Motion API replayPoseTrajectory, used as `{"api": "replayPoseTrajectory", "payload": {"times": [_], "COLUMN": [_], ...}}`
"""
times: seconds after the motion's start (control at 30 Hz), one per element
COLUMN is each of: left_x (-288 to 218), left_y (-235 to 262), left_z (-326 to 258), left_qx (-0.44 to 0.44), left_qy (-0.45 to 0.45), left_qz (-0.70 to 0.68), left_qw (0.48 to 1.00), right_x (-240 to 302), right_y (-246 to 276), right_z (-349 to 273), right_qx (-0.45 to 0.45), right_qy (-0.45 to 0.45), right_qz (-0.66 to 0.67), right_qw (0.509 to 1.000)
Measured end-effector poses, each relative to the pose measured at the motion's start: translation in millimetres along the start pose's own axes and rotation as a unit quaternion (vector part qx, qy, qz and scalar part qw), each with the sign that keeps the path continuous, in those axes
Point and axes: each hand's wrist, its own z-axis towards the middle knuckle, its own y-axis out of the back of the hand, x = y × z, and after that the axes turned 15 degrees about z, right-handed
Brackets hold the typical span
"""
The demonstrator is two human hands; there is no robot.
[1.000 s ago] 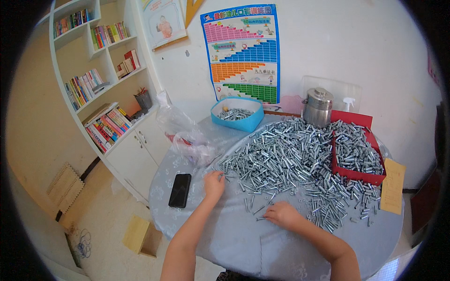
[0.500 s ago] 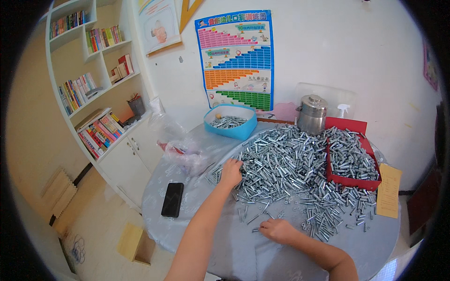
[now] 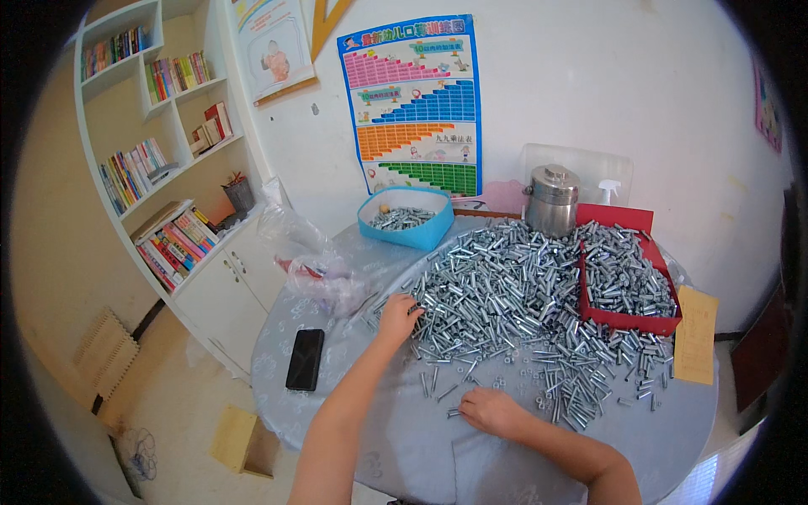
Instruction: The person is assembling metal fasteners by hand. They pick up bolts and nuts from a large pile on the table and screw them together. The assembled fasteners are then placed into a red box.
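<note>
A large heap of small silver metal bolts and tubes (image 3: 497, 282) spreads over the round table. At the left edge of the heap is my left hand (image 3: 398, 317), its fingers curled around a small metal piece that shows dark at the fingertips; the exact kind is hard to make out. My right hand (image 3: 490, 411) rests low on the cloth near the front of the heap, fingers closed together. A short metal bolt (image 3: 454, 412) sticks out at its fingertips. Several loose bolts (image 3: 446, 393) and small nuts (image 3: 498, 382) lie between the two hands.
A red box (image 3: 627, 321) full of metal pieces stands right, a blue fabric bin (image 3: 404, 231) back left. A steel canister (image 3: 552, 202) is behind the heap. A black phone (image 3: 305, 359), plastic bags (image 3: 324, 282) and a tan card (image 3: 695, 337) lie on the grey tablecloth (image 3: 404, 459).
The whole view has shifted slightly. My left hand has drawn a little back at the heap's edge, fingers still curled. My right hand has hardly moved, the bolt still at its fingertips.
</note>
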Motion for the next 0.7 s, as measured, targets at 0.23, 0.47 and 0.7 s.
{"api": "replayPoseTrajectory", "payload": {"times": [0.23, 0.47, 0.7], "left_x": [-37, -68, -102], "left_y": [53, 92, 90], "left_z": [-52, -97, -135], "left_qx": [0.194, 0.202, 0.192], "left_qy": [0.231, 0.261, 0.349], "left_qz": [-0.463, -0.598, -0.622], "left_qw": [0.833, 0.730, 0.674], "right_x": [-3, 3, -8], "right_y": [-7, 3, 5], "right_z": [-8, -11, -13], "right_qx": [0.006, -0.112, -0.264], "right_qy": [-0.012, -0.202, -0.227], "right_qz": [0.021, 0.294, 0.642], "right_qw": [1.000, 0.927, 0.684]}}
